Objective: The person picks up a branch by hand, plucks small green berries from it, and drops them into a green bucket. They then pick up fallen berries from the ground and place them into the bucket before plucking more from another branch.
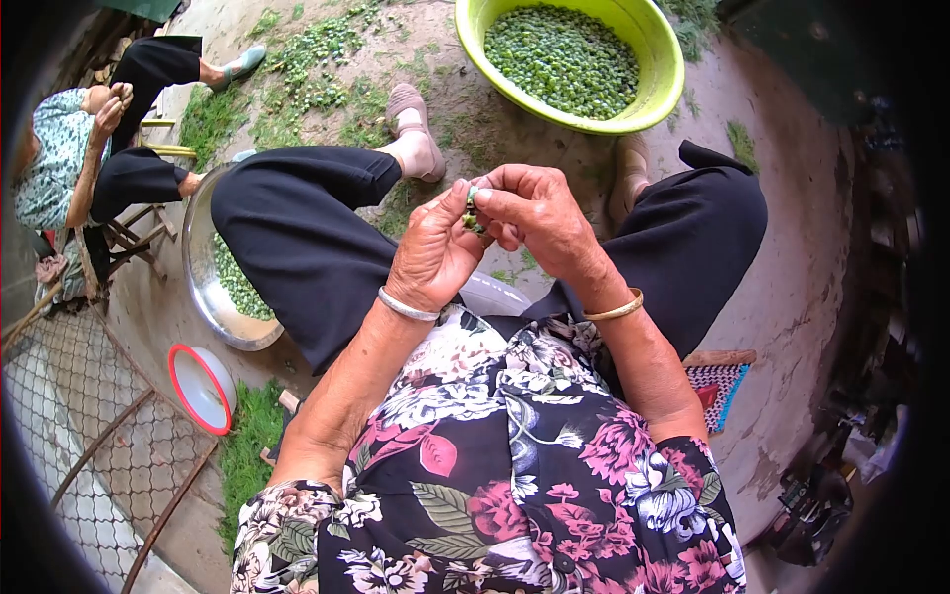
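Note:
My left hand (433, 249) and my right hand (539, 213) meet in front of my lap, fingertips together. Between the thumbs and fingers of both is a small pale-green piece (472, 196); its exact kind is too small to make out. Just below it, more green bits (471, 224) show, partly hidden by the fingers. Beyond my hands stands a lime-green basin (661, 74) holding a heap of small round green pieces (561, 61). A metal basin (202, 287), partly covered by my leg, holds similar green pieces (237, 282).
Another person (69, 158) sits at the left, hands close together. Green sprigs and pieces (307, 69) lie scattered on the concrete floor. A white bowl with a red rim (205, 386) sits near a wire mesh panel (79, 406). A woven-seat stool (717, 386) is by my right side.

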Motion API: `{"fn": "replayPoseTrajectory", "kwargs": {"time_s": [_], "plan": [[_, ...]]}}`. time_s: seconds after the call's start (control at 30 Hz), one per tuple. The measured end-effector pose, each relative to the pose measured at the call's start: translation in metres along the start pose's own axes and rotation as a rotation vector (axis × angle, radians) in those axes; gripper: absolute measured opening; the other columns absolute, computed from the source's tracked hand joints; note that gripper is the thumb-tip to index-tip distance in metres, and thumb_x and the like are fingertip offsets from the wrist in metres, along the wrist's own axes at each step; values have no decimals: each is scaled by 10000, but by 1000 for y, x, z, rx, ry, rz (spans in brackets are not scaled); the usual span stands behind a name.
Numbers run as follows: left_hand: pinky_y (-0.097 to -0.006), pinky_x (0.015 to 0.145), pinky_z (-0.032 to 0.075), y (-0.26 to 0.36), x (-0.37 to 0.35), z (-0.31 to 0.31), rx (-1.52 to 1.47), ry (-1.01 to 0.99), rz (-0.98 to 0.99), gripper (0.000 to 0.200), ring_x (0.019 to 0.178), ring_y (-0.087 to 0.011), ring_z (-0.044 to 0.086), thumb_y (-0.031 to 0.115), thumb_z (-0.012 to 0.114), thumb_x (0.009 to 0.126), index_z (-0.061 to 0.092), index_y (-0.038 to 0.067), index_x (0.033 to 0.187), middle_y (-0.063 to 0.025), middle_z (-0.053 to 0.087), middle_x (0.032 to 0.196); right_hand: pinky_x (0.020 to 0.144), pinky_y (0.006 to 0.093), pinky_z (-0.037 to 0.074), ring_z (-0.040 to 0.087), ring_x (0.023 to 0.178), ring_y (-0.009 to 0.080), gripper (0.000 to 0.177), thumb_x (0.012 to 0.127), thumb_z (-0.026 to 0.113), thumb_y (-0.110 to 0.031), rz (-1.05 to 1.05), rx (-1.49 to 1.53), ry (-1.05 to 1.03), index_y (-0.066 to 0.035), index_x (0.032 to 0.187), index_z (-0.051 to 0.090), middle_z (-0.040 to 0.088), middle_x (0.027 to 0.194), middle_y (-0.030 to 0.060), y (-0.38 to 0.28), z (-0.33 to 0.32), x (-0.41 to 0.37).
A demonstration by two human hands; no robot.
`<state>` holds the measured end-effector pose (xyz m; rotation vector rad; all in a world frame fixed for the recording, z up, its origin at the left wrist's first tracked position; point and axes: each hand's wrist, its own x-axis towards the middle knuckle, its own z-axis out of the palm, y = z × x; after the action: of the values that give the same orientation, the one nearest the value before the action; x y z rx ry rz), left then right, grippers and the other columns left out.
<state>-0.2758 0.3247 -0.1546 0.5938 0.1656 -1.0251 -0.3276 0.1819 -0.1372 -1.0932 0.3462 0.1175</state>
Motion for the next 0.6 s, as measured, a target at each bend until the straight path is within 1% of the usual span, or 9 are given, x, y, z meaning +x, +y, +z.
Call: {"fn": "replayPoseTrajectory", "kwargs": {"time_s": [0.03,0.27,0.37,0.4,0.43,0.47,0.53,0.57,0.6], "plan": [[-377,703,521,0,-1,1,9,11,6,292,776,-241,617,241,516,956,567,-40,1014,-123,620,877,441,192,398,497,499,52,187,838,647,-136,15,7,2,50,851,638,594,647,31,-1,2,0],[-377,653,518,-3,-1,-4,59,36,20,309,770,-244,614,257,526,950,577,-46,990,-118,616,883,448,213,439,547,532,85,212,837,649,-158,70,-32,-6,52,825,626,622,688,64,2,-4,1],[-382,728,520,-3,1,-12,63,-9,-9,333,820,-246,610,267,518,953,565,-54,1031,-125,618,929,450,221,445,570,542,109,203,835,651,-154,157,36,10,46,812,629,625,696,81,-1,-5,1],[-390,799,506,-3,3,-13,-111,1,-13,368,891,-264,602,292,517,951,553,-59,1058,-145,612,981,450,221,445,570,542,109,203,835,651,-154,160,34,9,46,812,629,625,696,81,-4,-7,2],[-398,869,492,-1,3,-13,-285,11,-16,405,963,-283,593,317,515,949,541,-64,1085,-166,607,1033,482,238,478,584,565,133,201,837,645,-146,114,89,18,53,837,621,626,724,93,-10,-12,3],[-398,869,492,2,3,-12,-287,15,-11,405,963,-283,593,317,515,949,541,-64,1085,-166,607,1033,514,254,511,598,589,157,201,839,640,-138,70,145,26,61,862,613,626,752,105,-17,-15,4],[-416,989,426,10,-1,-9,-216,8,-14,487,1110,-330,535,379,510,940,517,-71,1126,-209,574,1132,674,341,577,638,748,241,259,862,623,-139,-175,375,57,88,966,557,607,913,183,-47,-18,10],[-480,1065,340,10,-1,-13,-199,16,6,640,1234,-417,426,443,554,896,448,-117,1189,-302,472,1254,761,397,564,619,858,293,307,868,622,-140,-227,454,85,104,1017,511,564,995,234,-56,-29,15],[-480,1065,340,11,-2,-12,-200,15,8,640,1234,-417,426,443,554,896,448,-117,1189,-302,472,1254,848,452,552,600,968,346,361,874,621,-141,-282,531,116,120,1068,465,520,1078,286,-64,-41,20]]}}
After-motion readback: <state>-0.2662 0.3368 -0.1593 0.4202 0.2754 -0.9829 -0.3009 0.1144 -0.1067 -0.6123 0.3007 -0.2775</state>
